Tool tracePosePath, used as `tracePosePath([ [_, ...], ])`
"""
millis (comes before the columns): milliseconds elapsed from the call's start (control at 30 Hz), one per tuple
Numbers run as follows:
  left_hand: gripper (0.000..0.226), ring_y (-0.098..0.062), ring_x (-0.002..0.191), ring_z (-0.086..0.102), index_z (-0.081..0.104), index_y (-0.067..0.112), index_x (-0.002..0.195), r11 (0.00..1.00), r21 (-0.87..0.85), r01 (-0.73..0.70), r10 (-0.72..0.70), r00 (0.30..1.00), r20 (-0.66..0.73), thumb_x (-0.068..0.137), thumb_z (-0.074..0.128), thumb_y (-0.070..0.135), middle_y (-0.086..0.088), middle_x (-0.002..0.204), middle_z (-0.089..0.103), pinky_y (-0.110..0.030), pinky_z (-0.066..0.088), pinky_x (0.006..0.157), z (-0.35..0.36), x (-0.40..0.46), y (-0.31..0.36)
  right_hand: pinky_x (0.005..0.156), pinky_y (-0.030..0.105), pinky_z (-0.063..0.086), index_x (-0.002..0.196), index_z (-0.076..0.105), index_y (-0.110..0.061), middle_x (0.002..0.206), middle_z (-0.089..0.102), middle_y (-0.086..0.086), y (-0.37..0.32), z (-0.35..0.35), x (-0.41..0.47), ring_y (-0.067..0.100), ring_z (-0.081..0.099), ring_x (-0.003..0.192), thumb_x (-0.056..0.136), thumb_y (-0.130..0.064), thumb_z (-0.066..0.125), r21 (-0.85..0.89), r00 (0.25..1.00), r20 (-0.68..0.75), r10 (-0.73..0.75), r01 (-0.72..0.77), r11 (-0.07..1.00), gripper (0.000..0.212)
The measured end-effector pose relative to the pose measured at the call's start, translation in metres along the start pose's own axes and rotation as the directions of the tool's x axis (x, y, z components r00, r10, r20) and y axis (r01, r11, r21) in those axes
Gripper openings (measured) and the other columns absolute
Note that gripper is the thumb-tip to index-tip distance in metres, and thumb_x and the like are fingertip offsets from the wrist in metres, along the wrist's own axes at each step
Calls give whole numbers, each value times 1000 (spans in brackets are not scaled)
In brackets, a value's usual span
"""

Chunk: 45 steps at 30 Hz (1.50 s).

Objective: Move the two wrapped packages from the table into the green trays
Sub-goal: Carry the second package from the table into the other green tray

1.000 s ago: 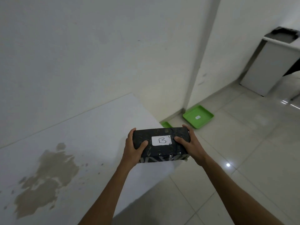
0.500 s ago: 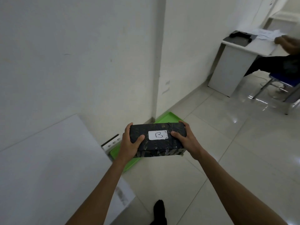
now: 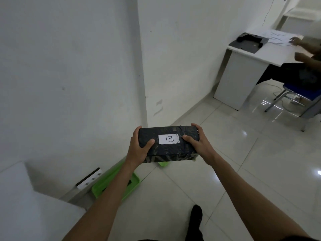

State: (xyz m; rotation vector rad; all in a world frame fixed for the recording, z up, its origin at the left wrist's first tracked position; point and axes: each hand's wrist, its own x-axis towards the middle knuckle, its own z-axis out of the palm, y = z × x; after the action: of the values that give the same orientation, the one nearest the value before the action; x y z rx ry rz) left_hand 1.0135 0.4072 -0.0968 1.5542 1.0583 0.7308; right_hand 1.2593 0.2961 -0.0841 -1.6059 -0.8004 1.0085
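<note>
I hold a dark wrapped package [image 3: 169,150] with a white label marked "B" out in front of me, above the floor. My left hand [image 3: 139,148] grips its left end and my right hand [image 3: 198,142] grips its right end. On the floor by the wall lies a green tray [image 3: 133,182], partly hidden by my left forearm, with something dark inside it. A small green corner of a second tray [image 3: 163,164] peeks out under the package. The other package cannot be told apart.
The white table [image 3: 26,206] fills the lower left corner. A white block with a dark top edge [image 3: 88,179] sits against the wall by the tray. At the right a person sits on a blue chair [image 3: 298,94] at a white desk [image 3: 243,70]. My dark-socked foot [image 3: 196,213] stands on the tiled floor.
I have carried the package off the table and turned right toward the wall corner. The green trays now lie close below my hands, and the table has slid to the lower left.
</note>
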Motion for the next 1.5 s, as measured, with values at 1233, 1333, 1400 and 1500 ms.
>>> tracePosePath([
  [1233,83,-18,125,54,19,31,154,932,-200,303,-363,773,-519,88,69,35,-2,146,45,-22,54,90,193,340,-15,78,20,60,154,28,-29,141,51,3,-15,-123,491,12,62,117,91,-26,75,-237,823,550,141,-8,971,79],
  [1333,82,-17,125,53,19,31,154,919,-200,340,-394,756,-523,88,69,35,-1,147,44,-9,52,78,196,347,-39,93,28,57,157,25,-28,144,50,3,0,-114,501,19,60,124,91,-27,76,-275,843,511,165,-22,961,83],
  [1400,82,-15,122,54,19,32,154,904,-218,368,-427,746,-511,88,68,33,2,146,45,-5,51,74,203,365,-75,98,37,57,157,26,-30,144,52,2,37,-105,524,20,60,124,90,-29,77,-293,836,515,192,-39,955,84],
  [1500,82,-2,111,59,19,37,153,881,-259,396,-473,727,-497,87,69,35,13,134,50,-10,54,72,216,384,-153,95,35,59,156,28,-32,136,58,-6,117,-88,554,1,65,114,88,-33,78,-317,844,481,237,-84,945,84],
])
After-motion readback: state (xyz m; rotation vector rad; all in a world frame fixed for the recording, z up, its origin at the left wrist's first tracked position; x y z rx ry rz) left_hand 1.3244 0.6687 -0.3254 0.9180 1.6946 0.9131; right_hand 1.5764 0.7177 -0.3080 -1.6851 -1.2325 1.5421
